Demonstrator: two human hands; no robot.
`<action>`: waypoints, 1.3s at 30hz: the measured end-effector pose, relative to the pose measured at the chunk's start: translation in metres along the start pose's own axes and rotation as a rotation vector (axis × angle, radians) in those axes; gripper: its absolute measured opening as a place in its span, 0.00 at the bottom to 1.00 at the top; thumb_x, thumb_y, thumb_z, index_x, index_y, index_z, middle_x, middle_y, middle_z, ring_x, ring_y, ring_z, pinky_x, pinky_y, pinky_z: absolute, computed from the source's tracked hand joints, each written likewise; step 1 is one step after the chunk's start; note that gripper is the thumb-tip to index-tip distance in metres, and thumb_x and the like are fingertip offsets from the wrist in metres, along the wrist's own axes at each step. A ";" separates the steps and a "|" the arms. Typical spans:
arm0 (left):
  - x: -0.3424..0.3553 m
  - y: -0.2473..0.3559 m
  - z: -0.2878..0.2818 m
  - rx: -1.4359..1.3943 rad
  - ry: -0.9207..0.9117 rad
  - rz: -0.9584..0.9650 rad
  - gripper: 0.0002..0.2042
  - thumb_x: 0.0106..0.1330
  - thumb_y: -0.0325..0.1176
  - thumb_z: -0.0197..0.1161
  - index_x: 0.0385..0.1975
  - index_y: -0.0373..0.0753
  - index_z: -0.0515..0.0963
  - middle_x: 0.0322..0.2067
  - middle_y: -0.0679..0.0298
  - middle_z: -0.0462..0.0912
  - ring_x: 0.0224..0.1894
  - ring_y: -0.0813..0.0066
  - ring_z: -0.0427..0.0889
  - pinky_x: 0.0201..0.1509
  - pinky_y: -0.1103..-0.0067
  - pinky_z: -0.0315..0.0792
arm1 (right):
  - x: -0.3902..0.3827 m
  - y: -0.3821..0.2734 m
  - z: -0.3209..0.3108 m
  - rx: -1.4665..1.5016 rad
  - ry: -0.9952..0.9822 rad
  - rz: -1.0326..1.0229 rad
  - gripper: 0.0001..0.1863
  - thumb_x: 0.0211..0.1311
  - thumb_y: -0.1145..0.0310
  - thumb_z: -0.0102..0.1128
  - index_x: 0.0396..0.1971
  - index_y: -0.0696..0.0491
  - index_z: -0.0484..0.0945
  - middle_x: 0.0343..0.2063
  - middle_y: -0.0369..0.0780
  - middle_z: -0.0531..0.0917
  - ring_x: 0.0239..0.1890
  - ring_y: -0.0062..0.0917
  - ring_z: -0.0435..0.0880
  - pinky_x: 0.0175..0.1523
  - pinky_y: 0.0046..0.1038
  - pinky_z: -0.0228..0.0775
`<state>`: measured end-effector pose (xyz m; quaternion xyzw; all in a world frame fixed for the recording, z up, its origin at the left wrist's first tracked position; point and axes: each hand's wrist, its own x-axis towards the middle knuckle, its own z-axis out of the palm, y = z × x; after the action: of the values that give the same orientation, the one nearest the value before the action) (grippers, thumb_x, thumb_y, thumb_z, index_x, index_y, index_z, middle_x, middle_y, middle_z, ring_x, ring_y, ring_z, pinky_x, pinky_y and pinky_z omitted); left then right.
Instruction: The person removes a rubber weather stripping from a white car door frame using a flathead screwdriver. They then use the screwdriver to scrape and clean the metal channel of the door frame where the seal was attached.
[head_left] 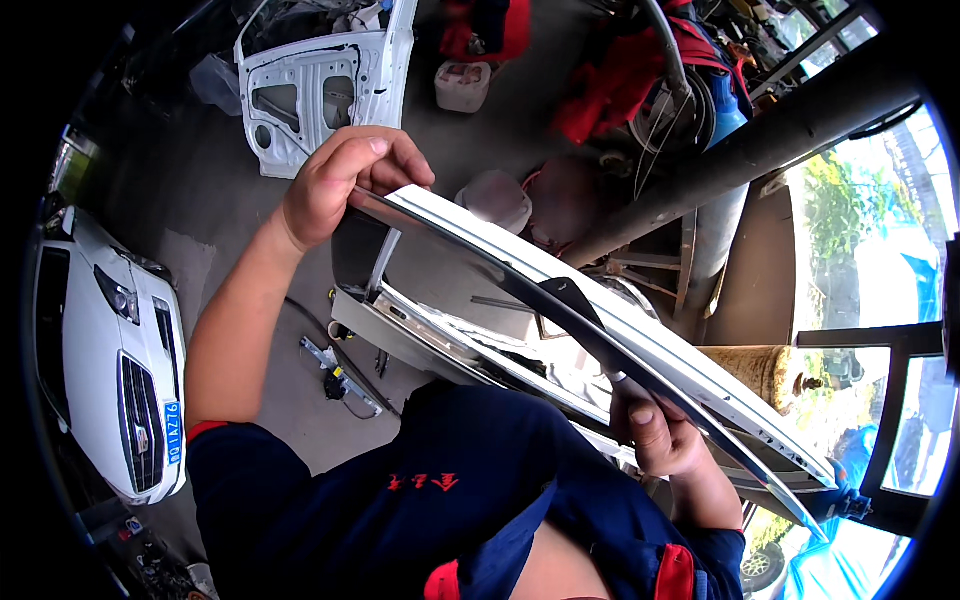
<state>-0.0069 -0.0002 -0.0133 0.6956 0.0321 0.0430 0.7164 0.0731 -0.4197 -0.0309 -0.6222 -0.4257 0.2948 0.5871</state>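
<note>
I hold a white car door (pixel 650 345) on edge in front of me, its window frame running from upper left to lower right. My left hand (pixel 335 185) is closed around the upper left end of the frame, where a dark trim strip (pixel 560 292) begins. My right hand (pixel 660 435) grips the same frame and strip lower down, close to my dark blue shirt (pixel 420 500). The door's lower part is hidden behind my body.
A second white door shell (pixel 320 90) lies on the concrete floor ahead. A white car (pixel 110 370) stands at the left. A metal mechanism (pixel 340 380) lies on the floor by my left arm. White tubs (pixel 463 85), red clutter and a thick pillar (pixel 760 140) fill the right.
</note>
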 end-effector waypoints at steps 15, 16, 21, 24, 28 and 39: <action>-0.006 0.002 -0.001 0.060 0.003 -0.025 0.23 0.72 0.45 0.42 0.40 0.28 0.76 0.34 0.47 0.87 0.35 0.66 0.89 0.42 0.78 0.81 | -0.003 -0.005 -0.013 -0.004 -0.112 0.028 0.17 0.75 0.67 0.50 0.56 0.62 0.71 0.24 0.33 0.73 0.23 0.17 0.68 0.29 0.22 0.61; -0.003 0.001 -0.001 0.037 -0.011 -0.022 0.24 0.71 0.46 0.42 0.40 0.28 0.77 0.35 0.47 0.87 0.36 0.66 0.88 0.43 0.78 0.80 | -0.001 -0.007 -0.013 0.001 -0.096 0.040 0.16 0.75 0.68 0.50 0.53 0.63 0.73 0.24 0.34 0.74 0.23 0.18 0.68 0.29 0.22 0.61; 0.008 0.008 0.001 0.061 -0.111 -0.035 0.24 0.69 0.44 0.42 0.41 0.29 0.81 0.34 0.56 0.87 0.37 0.75 0.86 0.42 0.85 0.76 | 0.010 -0.025 -0.011 -0.004 -0.022 0.174 0.16 0.74 0.70 0.53 0.53 0.64 0.77 0.24 0.34 0.78 0.24 0.16 0.72 0.32 0.19 0.65; 0.013 0.009 -0.007 0.131 -0.202 -0.070 0.26 0.68 0.44 0.42 0.43 0.28 0.81 0.34 0.56 0.87 0.36 0.77 0.83 0.43 0.84 0.74 | 0.006 -0.022 -0.007 -0.024 0.046 0.223 0.16 0.72 0.70 0.58 0.53 0.63 0.78 0.27 0.35 0.82 0.29 0.17 0.77 0.39 0.19 0.70; 0.013 0.009 -0.001 0.034 -0.173 -0.080 0.27 0.66 0.46 0.43 0.42 0.25 0.80 0.36 0.53 0.86 0.38 0.75 0.84 0.44 0.84 0.74 | 0.010 -0.010 -0.013 -0.139 -0.074 0.224 0.19 0.72 0.67 0.59 0.57 0.60 0.75 0.40 0.43 0.83 0.43 0.30 0.81 0.54 0.29 0.72; 0.016 0.010 -0.006 0.085 -0.220 -0.118 0.29 0.66 0.48 0.42 0.44 0.24 0.79 0.36 0.53 0.87 0.35 0.78 0.83 0.37 0.87 0.70 | 0.032 -0.004 -0.008 -0.236 -0.079 0.123 0.21 0.74 0.64 0.57 0.60 0.59 0.74 0.37 0.37 0.82 0.40 0.22 0.78 0.49 0.24 0.72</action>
<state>0.0079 0.0076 -0.0032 0.7226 -0.0040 -0.0768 0.6870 0.0942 -0.3955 -0.0217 -0.6996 -0.4412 0.3022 0.4738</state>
